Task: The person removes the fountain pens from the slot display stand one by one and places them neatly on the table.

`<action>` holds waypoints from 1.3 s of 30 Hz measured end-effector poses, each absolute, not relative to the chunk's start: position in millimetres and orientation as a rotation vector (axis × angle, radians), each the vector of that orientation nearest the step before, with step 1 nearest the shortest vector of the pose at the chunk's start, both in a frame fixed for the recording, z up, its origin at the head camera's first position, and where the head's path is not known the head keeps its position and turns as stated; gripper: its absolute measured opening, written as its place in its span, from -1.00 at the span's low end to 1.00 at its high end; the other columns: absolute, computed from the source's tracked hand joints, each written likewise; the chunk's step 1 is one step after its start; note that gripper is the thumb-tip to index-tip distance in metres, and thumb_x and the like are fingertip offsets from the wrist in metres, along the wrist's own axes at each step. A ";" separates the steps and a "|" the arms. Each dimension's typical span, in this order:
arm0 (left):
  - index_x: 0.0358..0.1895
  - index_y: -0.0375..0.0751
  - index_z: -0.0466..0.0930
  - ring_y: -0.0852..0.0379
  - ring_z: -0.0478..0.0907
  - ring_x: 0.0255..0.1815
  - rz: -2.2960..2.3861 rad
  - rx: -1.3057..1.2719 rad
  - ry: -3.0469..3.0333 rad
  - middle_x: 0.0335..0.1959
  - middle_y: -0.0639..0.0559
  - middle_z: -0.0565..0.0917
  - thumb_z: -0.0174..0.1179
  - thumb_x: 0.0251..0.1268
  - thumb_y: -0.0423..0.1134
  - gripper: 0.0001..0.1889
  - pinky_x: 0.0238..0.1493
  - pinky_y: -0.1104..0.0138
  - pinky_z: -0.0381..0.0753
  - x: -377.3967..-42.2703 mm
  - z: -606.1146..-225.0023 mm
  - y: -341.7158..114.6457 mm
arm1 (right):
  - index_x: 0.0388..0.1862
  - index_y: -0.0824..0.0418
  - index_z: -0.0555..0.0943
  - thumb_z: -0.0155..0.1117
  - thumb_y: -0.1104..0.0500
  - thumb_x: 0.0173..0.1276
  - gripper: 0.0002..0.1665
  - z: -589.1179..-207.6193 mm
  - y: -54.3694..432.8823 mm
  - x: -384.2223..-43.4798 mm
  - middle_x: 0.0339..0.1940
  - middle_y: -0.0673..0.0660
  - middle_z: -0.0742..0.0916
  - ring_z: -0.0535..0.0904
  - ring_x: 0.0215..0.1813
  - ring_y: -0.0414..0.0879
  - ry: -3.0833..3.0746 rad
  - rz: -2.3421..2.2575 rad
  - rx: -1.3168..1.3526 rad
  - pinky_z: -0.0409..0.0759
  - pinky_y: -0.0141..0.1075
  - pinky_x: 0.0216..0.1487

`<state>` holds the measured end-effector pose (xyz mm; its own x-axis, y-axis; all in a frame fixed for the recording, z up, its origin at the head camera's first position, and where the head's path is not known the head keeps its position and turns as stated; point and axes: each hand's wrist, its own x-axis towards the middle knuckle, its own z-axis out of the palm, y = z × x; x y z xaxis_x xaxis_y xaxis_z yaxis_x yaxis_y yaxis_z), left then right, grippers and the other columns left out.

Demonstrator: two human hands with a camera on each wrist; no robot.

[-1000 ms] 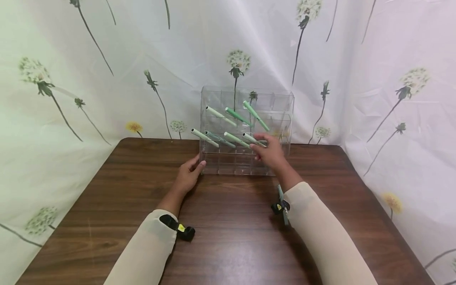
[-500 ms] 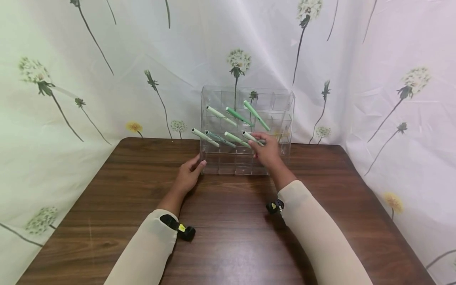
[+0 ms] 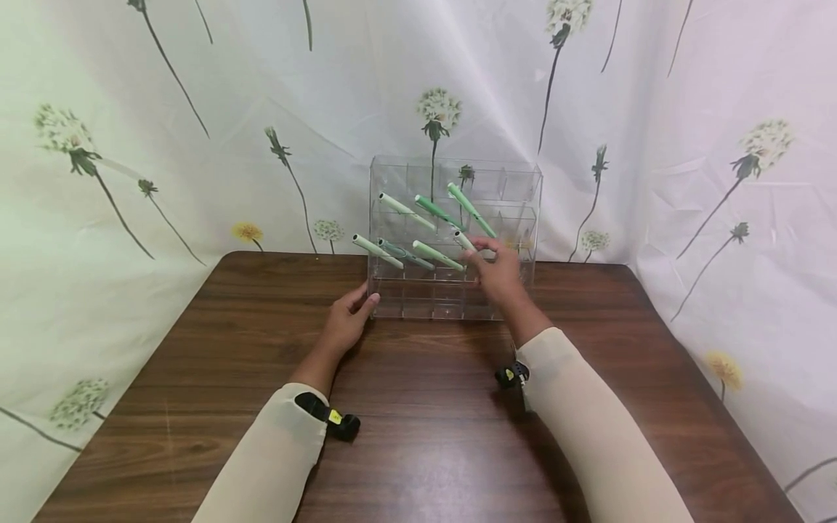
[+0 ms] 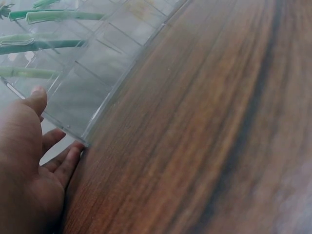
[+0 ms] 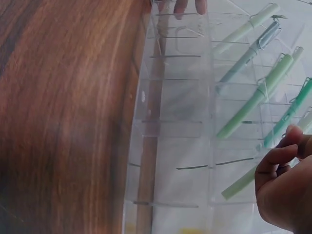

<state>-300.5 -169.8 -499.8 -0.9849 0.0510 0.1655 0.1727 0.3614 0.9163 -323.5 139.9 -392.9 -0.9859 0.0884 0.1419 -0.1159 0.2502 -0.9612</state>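
A clear plastic tiered pen rack (image 3: pixel 451 312) stands at the back of the table, with several green pens leaning in its compartments. My left hand (image 3: pixel 346 319) holds the rack's lower left side, thumb on the front edge and fingers round the corner, as the left wrist view shows. At the right of the pen row, my right hand (image 3: pixel 500 272) pinches a pale green pen (image 3: pixel 463 240) between thumb and fingers. In the right wrist view, this pen's lower end (image 5: pixel 239 187) slants down into the rack, while the curled fingers hide its middle.
Other pens rest in two tiers, including a dark green pen (image 3: pixel 437 211) and a grey-green pen (image 3: pixel 405 254). A white flower-print cloth (image 3: pixel 314 131) hangs behind the brown wooden table (image 3: pixel 405 436). A grey-green sliver (image 3: pixel 528 399) shows beside my right sleeve.
My right hand first dips slightly left, then rises with the pale green pen, whose top now sits higher and farther right. The left hand and the rack stay put.
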 end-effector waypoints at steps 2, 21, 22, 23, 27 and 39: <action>0.68 0.02 0.38 -0.17 0.41 0.68 -1.707 -0.198 -2.503 0.69 -0.11 0.42 0.20 0.71 0.08 -0.37 0.68 -0.09 0.39 -300.3 -500.5 -169.6 | 0.32 0.15 0.73 0.41 0.18 0.61 -0.64 -390.1 142.3 -322.1 0.19 0.14 0.65 0.54 -0.52 -0.18 -2.305 1.869 0.023 0.55 -0.38 -0.48; 0.69 -0.01 0.36 -0.18 0.40 0.69 -1.738 -0.190 -2.497 0.70 -0.12 0.40 0.18 0.71 0.09 -0.36 0.67 -0.09 0.40 -297.7 -498.7 -167.0 | 0.23 0.40 0.58 0.30 0.28 0.66 -0.71 -373.2 149.3 -315.5 -0.06 -0.04 0.64 0.63 -0.60 -0.32 -1.883 2.019 0.232 0.64 -0.46 -0.48; 0.69 -0.01 0.36 -0.18 0.40 0.68 -1.743 -0.191 -2.494 0.70 -0.12 0.40 0.19 0.71 0.09 -0.36 0.67 -0.09 0.40 -297.5 -498.2 -166.8 | 0.22 0.39 0.57 0.30 0.27 0.66 -0.72 -371.2 150.3 -314.4 -0.04 -0.03 0.63 0.64 -0.60 -0.31 -1.867 2.026 0.228 0.65 -0.46 -0.48; 0.70 -0.02 0.36 -0.19 0.41 0.68 -1.748 -0.193 -2.493 0.71 -0.12 0.39 0.18 0.72 0.09 -0.36 0.66 -0.10 0.41 -297.4 -498.0 -166.8 | 0.21 0.37 0.56 0.30 0.27 0.66 -0.72 -369.8 151.4 -313.9 0.01 -0.03 0.63 0.64 -0.59 -0.31 -1.853 2.030 0.226 0.66 -0.45 -0.48; 0.70 0.00 0.35 -0.19 0.42 0.67 -1.751 -0.184 -2.500 0.71 -0.12 0.39 0.17 0.72 0.11 -0.35 0.65 -0.11 0.42 -297.1 -497.8 -167.3 | 0.12 0.26 0.59 0.33 0.24 0.64 -0.81 -364.5 155.8 -310.7 0.00 0.02 0.63 0.64 -0.59 -0.30 -1.798 2.050 0.210 0.69 -0.43 -0.47; 0.70 0.00 0.34 -0.21 0.40 0.68 -1.760 -0.200 -2.488 0.71 -0.13 0.38 0.18 0.72 0.11 -0.35 0.67 -0.13 0.39 -297.9 -497.9 -169.9 | 0.04 0.13 0.65 0.41 0.21 0.60 -0.86 -364.7 164.4 -297.1 -0.11 0.03 0.71 0.58 -0.57 -0.26 -1.781 2.060 0.201 0.65 -0.44 -0.48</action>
<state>-297.9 -169.9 -497.9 -0.9876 0.0567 0.1462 0.1567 0.3285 0.9314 -297.1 164.4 -364.7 -0.9064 0.2091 0.3670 -0.3934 -0.1016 -0.9137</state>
